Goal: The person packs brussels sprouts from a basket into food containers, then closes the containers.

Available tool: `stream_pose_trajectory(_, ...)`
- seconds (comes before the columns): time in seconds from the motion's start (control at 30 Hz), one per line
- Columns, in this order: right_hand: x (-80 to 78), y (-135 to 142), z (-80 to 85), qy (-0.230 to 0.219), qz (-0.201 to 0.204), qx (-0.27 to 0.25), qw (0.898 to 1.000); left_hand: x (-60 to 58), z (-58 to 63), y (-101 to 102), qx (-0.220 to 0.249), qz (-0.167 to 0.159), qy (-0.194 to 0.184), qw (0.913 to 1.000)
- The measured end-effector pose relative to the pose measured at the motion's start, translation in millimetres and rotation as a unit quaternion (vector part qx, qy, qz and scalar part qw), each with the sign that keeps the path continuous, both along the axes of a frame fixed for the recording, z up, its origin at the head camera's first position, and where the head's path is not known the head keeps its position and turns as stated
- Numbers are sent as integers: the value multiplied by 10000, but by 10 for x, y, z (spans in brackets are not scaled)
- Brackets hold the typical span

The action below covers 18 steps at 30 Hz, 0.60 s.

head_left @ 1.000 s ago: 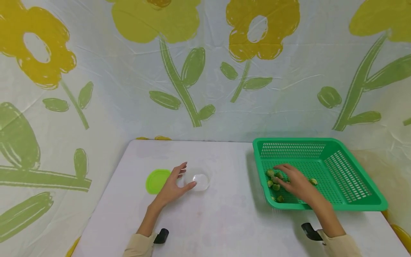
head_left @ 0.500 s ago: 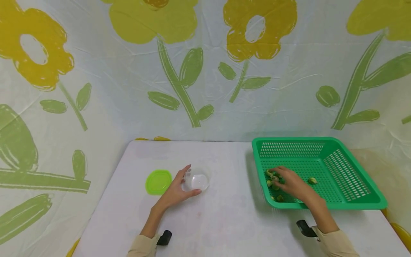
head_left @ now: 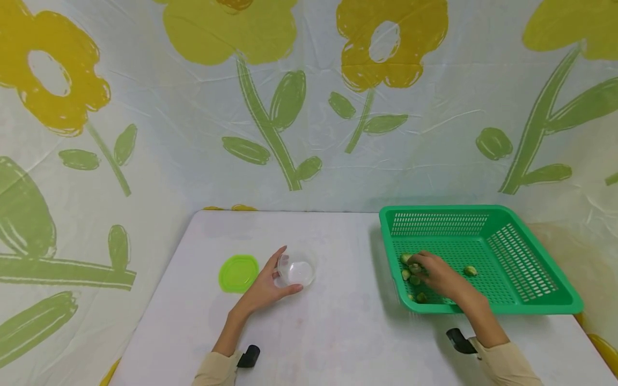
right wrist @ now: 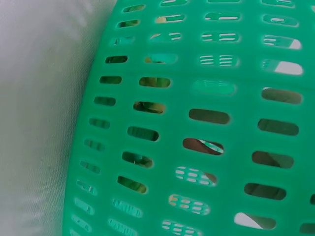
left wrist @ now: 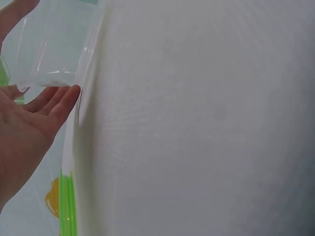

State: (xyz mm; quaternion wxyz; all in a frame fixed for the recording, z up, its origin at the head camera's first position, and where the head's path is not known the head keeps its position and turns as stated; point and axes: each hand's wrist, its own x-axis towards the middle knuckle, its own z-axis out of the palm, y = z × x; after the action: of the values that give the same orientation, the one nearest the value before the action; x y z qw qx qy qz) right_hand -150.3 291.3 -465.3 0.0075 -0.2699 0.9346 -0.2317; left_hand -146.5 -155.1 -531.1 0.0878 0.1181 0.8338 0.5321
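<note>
My left hand (head_left: 264,288) holds a small clear plastic container (head_left: 300,272) by its side, thumb at the near side and fingers round the far side. In the left wrist view the container (left wrist: 59,44) sits between thumb and fingers. Inside the green basket, my right hand (head_left: 443,277) pinches a Brussels sprout (head_left: 416,267) between thumb and fingertips. Several other Brussels sprouts (head_left: 405,258) lie at the basket's left end, partly hidden by the hand. The right wrist view shows mostly the slotted basket wall (right wrist: 182,73), which hides most of the hand.
A lime-green round lid (head_left: 238,274) lies on the white table (head_left: 328,332), left of the container. The green basket (head_left: 541,309) stands at the table's right, with one lone sprout (head_left: 470,271) near its middle. A flower-printed sheet (head_left: 193,128) hangs behind.
My left hand has moved right and closed round the container. My right hand has shifted left among the sprouts, and its fingers have closed on one.
</note>
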Motion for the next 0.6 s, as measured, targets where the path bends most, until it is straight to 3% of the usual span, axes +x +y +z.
stream_pose_trajectory(0.6, -85, -20, -62, 545, 225, 228, 9980, -4, -27, -5, 658, -40, -218, 9976)
